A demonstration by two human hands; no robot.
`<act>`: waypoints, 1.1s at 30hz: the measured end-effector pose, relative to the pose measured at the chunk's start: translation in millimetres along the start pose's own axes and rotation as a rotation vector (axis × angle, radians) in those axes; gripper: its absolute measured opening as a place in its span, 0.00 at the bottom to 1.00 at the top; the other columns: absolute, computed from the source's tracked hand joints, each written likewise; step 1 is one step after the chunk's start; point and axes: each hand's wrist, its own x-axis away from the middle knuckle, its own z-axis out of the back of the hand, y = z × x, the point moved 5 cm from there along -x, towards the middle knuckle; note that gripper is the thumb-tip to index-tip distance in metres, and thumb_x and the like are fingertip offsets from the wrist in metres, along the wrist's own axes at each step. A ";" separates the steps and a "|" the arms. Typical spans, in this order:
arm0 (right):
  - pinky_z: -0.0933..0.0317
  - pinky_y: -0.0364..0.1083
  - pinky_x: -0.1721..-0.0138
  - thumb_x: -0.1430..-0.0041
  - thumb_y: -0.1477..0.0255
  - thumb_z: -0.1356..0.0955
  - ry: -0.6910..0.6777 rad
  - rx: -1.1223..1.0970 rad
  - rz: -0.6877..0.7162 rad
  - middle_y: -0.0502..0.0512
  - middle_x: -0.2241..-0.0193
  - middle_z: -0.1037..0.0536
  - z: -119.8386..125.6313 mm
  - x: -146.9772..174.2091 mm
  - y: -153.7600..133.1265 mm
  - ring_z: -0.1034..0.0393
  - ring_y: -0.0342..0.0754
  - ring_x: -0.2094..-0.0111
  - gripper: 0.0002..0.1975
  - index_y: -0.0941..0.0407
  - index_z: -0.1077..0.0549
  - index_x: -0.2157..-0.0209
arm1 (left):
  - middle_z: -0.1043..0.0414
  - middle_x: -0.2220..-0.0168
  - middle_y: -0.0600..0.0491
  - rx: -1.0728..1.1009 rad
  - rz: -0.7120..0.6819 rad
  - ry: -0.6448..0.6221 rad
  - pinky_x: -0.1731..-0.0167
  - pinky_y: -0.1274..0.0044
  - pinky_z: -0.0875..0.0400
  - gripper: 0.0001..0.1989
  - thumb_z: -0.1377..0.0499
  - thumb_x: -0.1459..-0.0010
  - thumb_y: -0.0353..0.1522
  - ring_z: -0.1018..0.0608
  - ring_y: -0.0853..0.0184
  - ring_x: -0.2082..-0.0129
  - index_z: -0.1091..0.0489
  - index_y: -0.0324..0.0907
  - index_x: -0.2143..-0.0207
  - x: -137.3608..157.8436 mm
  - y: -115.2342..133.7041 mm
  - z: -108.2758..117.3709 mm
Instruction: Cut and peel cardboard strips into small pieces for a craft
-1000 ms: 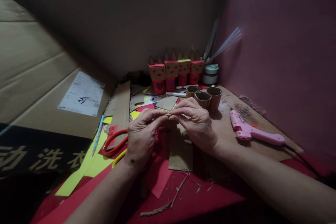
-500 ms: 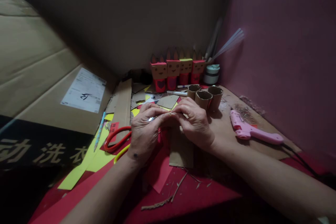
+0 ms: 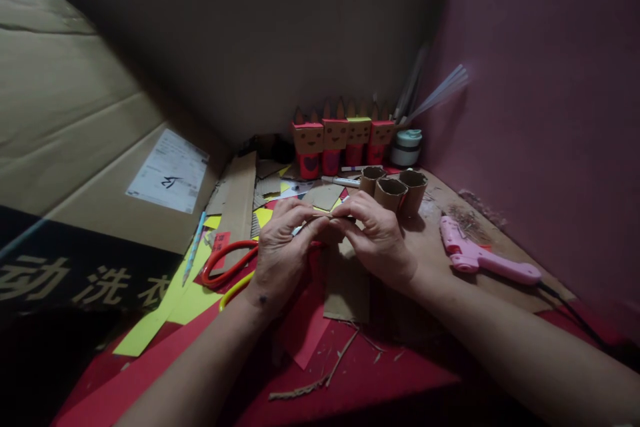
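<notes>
Between both hands, in the middle of the head view, is a small brown piece of cardboard [image 3: 324,215], seen nearly edge-on. My left hand [image 3: 285,250] pinches its left end, thumb below and fingers above. On the right end, my right hand [image 3: 375,233] has the same kind of pinch. Below them a flat cardboard strip [image 3: 347,297] lies over red paper [image 3: 306,337]. Just left of my left hand are a red scissors handle [image 3: 213,268] and a yellow handle [image 3: 234,292], both partly covered by that hand. Three cardboard tubes [image 3: 390,192] stand behind my right hand.
A pink glue gun [image 3: 483,259] with a cord lies at the right. Several box-headed cardboard figures [image 3: 334,137] stand at the back beside a pale blue jar [image 3: 406,148]. A large carton [image 3: 100,167] walls the left side, near yellow paper [image 3: 150,327] and a pencil [image 3: 194,247].
More of the cardboard piece's thin edge now shows between my fingertips. Both hands have shifted slightly right with it, and the whole view has moved a little.
</notes>
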 end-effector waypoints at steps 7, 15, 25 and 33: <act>0.38 0.47 0.65 0.44 0.79 0.34 0.002 -0.014 -0.079 0.51 0.75 0.30 -4.7 -1.3 -7.5 0.36 0.46 0.70 0.08 0.55 0.27 0.74 | 0.29 0.73 0.56 -0.001 0.049 -0.025 0.62 0.74 0.34 0.06 0.40 0.45 0.31 0.28 0.67 0.68 0.28 0.45 0.76 1.4 5.6 2.9; 0.35 0.46 0.64 0.43 0.78 0.33 -0.037 -0.071 -0.194 0.53 0.71 0.24 -2.9 5.0 4.0 0.31 0.45 0.68 0.07 0.55 0.22 0.68 | 0.27 0.70 0.56 0.106 0.146 -0.045 0.65 0.76 0.31 0.01 0.36 0.50 0.31 0.26 0.68 0.67 0.25 0.45 0.74 -0.9 4.5 3.6; 0.36 0.45 0.66 0.41 0.79 0.35 -0.083 0.009 -0.105 0.53 0.72 0.24 -1.4 0.3 0.0 0.31 0.45 0.70 0.09 0.55 0.22 0.66 | 0.24 0.70 0.51 0.242 0.310 -0.081 0.62 0.71 0.27 0.04 0.34 0.54 0.32 0.22 0.63 0.66 0.22 0.42 0.73 -3.3 -3.7 5.0; 0.35 0.46 0.66 0.42 0.77 0.34 -0.043 -0.011 -0.108 0.53 0.71 0.23 1.5 -1.5 2.9 0.30 0.45 0.69 0.08 0.55 0.22 0.68 | 0.25 0.70 0.53 0.127 0.158 0.013 0.62 0.73 0.28 0.02 0.36 0.51 0.31 0.24 0.65 0.66 0.23 0.44 0.75 -5.6 1.2 13.5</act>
